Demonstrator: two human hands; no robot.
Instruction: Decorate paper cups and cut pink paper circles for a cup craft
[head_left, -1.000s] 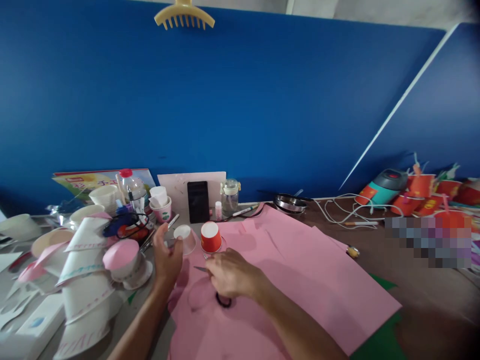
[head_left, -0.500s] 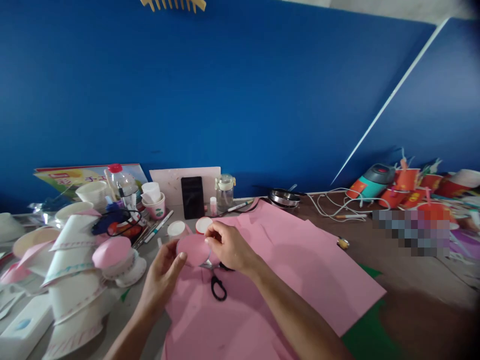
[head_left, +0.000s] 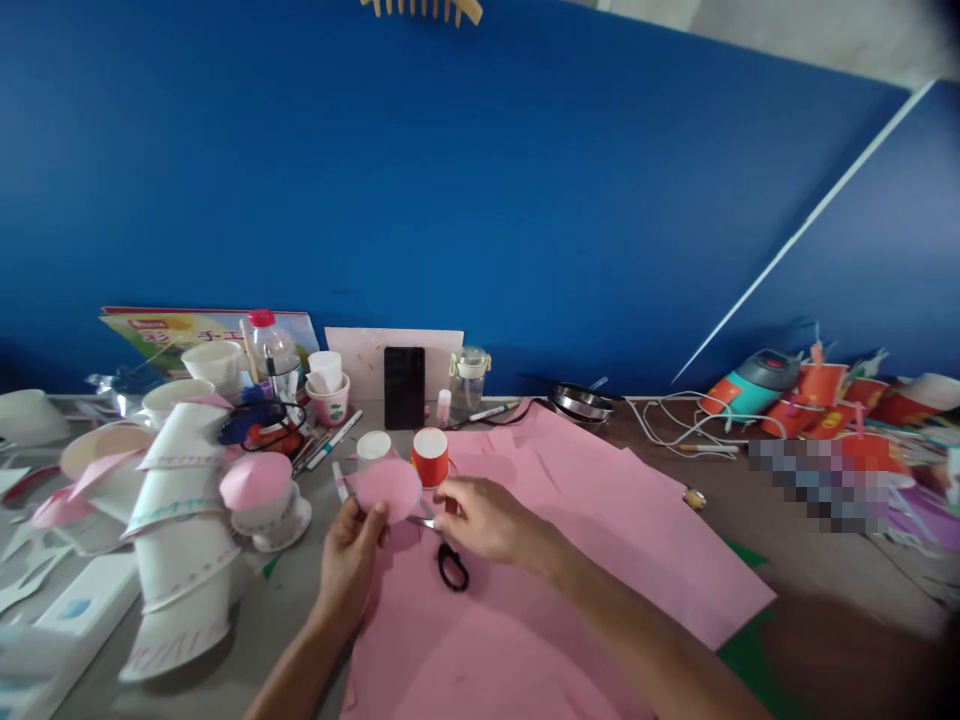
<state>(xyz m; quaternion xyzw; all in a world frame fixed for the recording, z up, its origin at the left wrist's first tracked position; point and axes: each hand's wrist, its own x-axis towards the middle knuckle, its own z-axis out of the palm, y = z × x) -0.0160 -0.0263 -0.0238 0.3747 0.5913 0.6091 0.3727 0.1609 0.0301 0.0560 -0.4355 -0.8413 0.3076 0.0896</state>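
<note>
Pinched between the thumb and fingers of my left hand (head_left: 352,555) is a round pink paper disc (head_left: 388,489). My right hand (head_left: 484,520) is just right of the disc, above the scissors (head_left: 452,567), its fingers curled; what they hold, if anything, is hidden. The scissors' black handle shows below that hand and the blades point left under the disc. Pink paper sheets (head_left: 585,510) lie beneath both hands. Behind the disc stand a white cup (head_left: 373,447) and a red cup (head_left: 430,458).
Stacked white cups (head_left: 184,550) and a pink-topped cup (head_left: 257,483) stand at the left. A black phone (head_left: 404,388) and a glass jar (head_left: 469,383) are at the back. White cables (head_left: 660,420) and red cups (head_left: 821,385) are at the right.
My right hand has come off the disc's edge and moved right. The disc stays in my left hand. The red cup's side now shows. The view has shifted slightly.
</note>
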